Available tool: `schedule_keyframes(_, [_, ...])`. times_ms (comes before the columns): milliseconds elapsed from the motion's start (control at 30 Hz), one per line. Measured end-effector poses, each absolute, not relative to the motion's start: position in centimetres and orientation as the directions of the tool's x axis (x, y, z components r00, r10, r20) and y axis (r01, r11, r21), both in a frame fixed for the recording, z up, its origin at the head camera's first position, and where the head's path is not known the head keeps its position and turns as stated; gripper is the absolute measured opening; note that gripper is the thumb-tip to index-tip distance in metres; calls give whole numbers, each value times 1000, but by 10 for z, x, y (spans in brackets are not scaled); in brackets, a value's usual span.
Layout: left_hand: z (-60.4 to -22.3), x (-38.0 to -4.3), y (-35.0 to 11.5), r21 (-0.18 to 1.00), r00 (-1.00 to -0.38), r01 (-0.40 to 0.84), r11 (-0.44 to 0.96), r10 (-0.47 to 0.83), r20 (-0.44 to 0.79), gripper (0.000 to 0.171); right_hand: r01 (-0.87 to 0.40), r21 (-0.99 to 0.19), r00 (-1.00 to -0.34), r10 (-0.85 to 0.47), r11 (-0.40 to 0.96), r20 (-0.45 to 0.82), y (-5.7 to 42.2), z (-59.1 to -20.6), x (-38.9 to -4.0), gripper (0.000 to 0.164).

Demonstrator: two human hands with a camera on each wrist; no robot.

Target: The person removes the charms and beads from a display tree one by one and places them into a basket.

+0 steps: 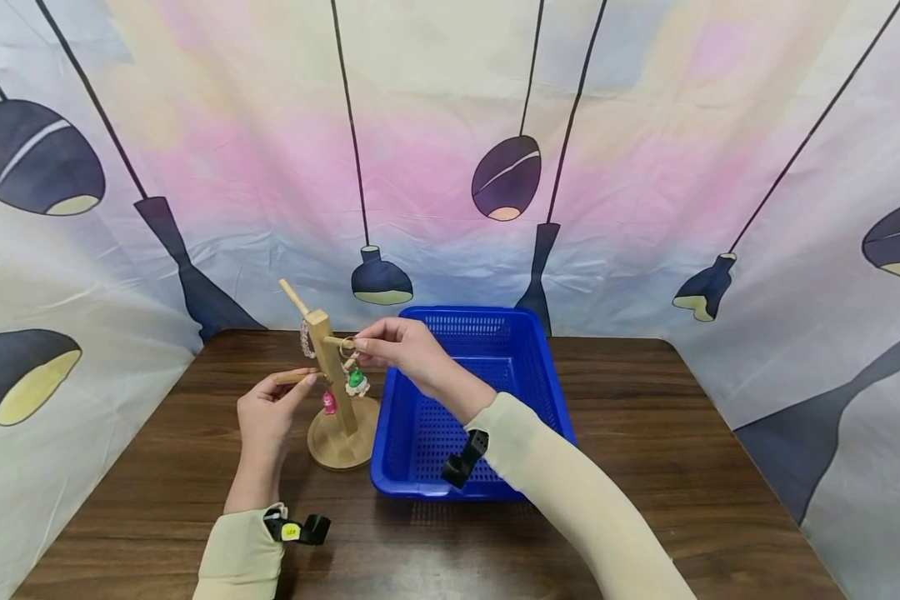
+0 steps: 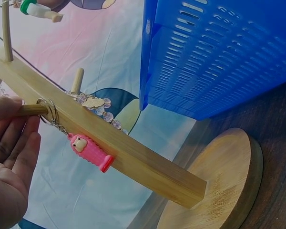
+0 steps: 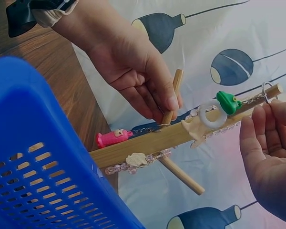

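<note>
Wooden peg stand (image 1: 330, 367) sits on the brown table (image 1: 645, 433), left of centre, its round base (image 1: 341, 446) touching or just beside the near-left corner of the blue basket (image 1: 487, 400). Left hand (image 1: 266, 421) is at the stand's left peg (image 1: 296, 377): fingers mostly straight, thumb and fingertips resting on the peg's outer end, steadying rather than wrapping it. The left wrist view shows those fingers (image 2: 14, 143) along the peg end, with a key ring (image 2: 48, 112) hanging on that same peg right beside the fingertips; a short chain from the ring carries a pink figure charm (image 2: 89, 151), which lies against the post. Right hand (image 1: 401, 346) is at the right peg (image 1: 337, 341) near the top of the post, thumb and forefinger pinched on a metal ring (image 3: 267, 91) at the peg's tip. Can't tell if the ring is fully on the peg or partly off. From that ring hang a green frog charm (image 3: 228, 102) and a white loop (image 3: 212, 113), both close against the post. A clear bead string with a small cloud tag (image 3: 136, 159) hangs on the far side of the post, from a rear peg. Another peg (image 1: 294, 297) sticks up and left from the top, bare. Both forearms wear cream sleeves (image 1: 570, 492) with black wrist-mounted cameras. Backdrop is a printed cloth with lamp shapes (image 1: 506, 177).
</note>
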State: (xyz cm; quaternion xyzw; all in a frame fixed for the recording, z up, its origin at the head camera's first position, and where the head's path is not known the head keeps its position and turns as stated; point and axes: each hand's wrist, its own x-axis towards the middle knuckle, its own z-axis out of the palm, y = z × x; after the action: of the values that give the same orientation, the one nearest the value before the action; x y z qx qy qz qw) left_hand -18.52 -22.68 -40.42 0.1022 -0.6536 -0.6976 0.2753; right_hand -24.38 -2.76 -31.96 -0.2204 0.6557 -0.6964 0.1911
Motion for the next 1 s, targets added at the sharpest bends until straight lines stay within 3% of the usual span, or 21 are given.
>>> schedule_keyframes(1000, [-407, -187, -228, 966, -828, 258, 4, -514, 223, 28, -66, -998, -828, -557, -13, 62, -7, -308, -251, 23])
